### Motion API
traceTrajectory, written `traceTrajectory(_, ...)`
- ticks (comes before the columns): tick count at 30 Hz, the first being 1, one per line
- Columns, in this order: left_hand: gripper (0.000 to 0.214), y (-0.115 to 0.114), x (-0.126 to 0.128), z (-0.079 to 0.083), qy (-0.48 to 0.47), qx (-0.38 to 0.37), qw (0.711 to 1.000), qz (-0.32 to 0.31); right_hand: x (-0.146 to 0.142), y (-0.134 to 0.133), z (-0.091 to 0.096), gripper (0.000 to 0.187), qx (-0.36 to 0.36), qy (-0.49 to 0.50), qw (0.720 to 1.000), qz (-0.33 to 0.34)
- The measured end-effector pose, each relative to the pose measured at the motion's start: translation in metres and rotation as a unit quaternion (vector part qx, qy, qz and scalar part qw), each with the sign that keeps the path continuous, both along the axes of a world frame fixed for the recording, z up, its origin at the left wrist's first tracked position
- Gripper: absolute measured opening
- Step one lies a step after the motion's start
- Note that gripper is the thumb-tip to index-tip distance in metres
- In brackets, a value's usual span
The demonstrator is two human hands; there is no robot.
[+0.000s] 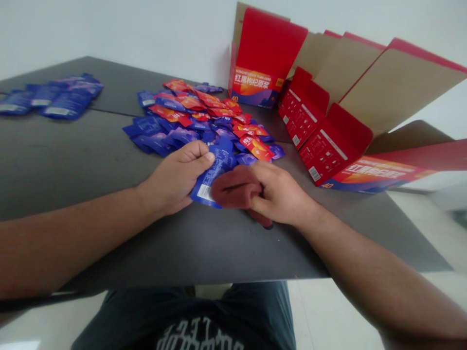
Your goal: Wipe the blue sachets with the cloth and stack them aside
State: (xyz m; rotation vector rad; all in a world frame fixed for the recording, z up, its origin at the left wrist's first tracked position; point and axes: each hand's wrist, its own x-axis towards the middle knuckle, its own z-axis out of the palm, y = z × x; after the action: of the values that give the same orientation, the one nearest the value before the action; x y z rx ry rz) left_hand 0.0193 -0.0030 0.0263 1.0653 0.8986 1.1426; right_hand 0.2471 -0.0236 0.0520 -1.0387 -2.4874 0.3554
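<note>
My left hand [178, 175] is closed, thumb on top, on the edge of a blue pouch [206, 182] with a white barcode label. My right hand [279, 192] grips a folded reddish-brown cloth [233, 187], which lies against the right side of that pouch and covers part of it. Just beyond both hands is a heap of blue pouches [156, 141] and red-orange pouches [257, 146], piled on the dark grey table [146, 248].
Several more blue pouches [67, 99] lie at the far left of the table. Red printed cartons with raised flaps stand on the right: one at the back [255, 80] and others nearer [328, 146]. A white wall [127, 34] rises behind. The table's front edge is close to my body.
</note>
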Motion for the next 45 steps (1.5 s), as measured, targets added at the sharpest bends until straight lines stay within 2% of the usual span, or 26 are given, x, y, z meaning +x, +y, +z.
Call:
traceTrajectory(2, 0.022, 0.000, 0.001, 0.000, 0.011, 0.001, 1.000, 0.002, -0.001, -0.001, -0.001, 0.013, -0.002, -0.014, 0.998, 0.057)
traceTrajectory(3, 0.022, -0.001, 0.001, 0.000, 0.013, 0.003, 1.000, 0.005, -0.001, -0.001, -0.002, 0.011, 0.001, -0.021, 0.998, 0.062)
traceTrajectory(8, 0.020, -0.002, 0.004, -0.003, 0.014, 0.029, 0.999, 0.020, -0.003, -0.002, -0.003, 0.012, 0.050, 0.020, 0.997, -0.064)
traceTrajectory(13, 0.021, -0.004, 0.002, -0.009, 0.144, 0.125, 0.981, 0.037, -0.010, -0.011, -0.002, 0.012, 0.037, -0.033, 0.999, 0.020)
traceTrajectory(18, 0.020, -0.003, 0.000, -0.012, 0.144, 0.143, 0.978, 0.045, -0.013, -0.013, -0.001, 0.011, 0.056, -0.019, 0.996, -0.059)
traceTrajectory(23, 0.020, -0.003, 0.000, -0.008, 0.223, 0.145, 0.963, 0.047, -0.015, -0.017, 0.000, 0.012, 0.031, -0.063, 0.997, 0.011)
traceTrajectory(28, 0.021, -0.002, 0.000, -0.011, 0.177, 0.159, 0.970, 0.046, -0.013, -0.014, -0.001, 0.009, 0.065, -0.026, 0.995, -0.067)
traceTrajectory(32, 0.021, -0.003, -0.001, -0.009, 0.228, 0.154, 0.961, 0.041, -0.013, -0.015, -0.001, 0.015, 0.031, -0.066, 0.997, 0.033)
traceTrajectory(33, 0.021, -0.003, -0.002, -0.009, 0.230, 0.154, 0.960, 0.039, -0.013, -0.015, -0.001, 0.015, 0.028, -0.069, 0.996, 0.039)
traceTrajectory(37, 0.020, -0.001, -0.003, -0.016, 0.162, 0.141, 0.976, 0.021, -0.008, -0.009, -0.001, 0.010, 0.083, -0.004, 0.994, -0.069)
traceTrajectory(39, 0.020, 0.001, -0.004, -0.020, 0.147, 0.134, 0.980, 0.009, -0.006, -0.007, -0.001, 0.010, 0.083, 0.001, 0.994, -0.067)
traceTrajectory(42, 0.021, 0.002, -0.005, -0.022, 0.156, 0.132, 0.979, -0.010, -0.006, -0.007, -0.001, 0.009, 0.044, -0.043, 0.998, -0.006)
traceTrajectory(43, 0.021, 0.002, -0.005, -0.022, 0.152, 0.132, 0.979, -0.009, -0.006, -0.006, 0.000, 0.009, 0.044, -0.043, 0.998, -0.011)
traceTrajectory(45, 0.021, 0.001, -0.005, -0.021, 0.137, 0.126, 0.982, -0.007, -0.003, -0.003, 0.001, 0.008, 0.065, -0.012, 0.995, -0.072)
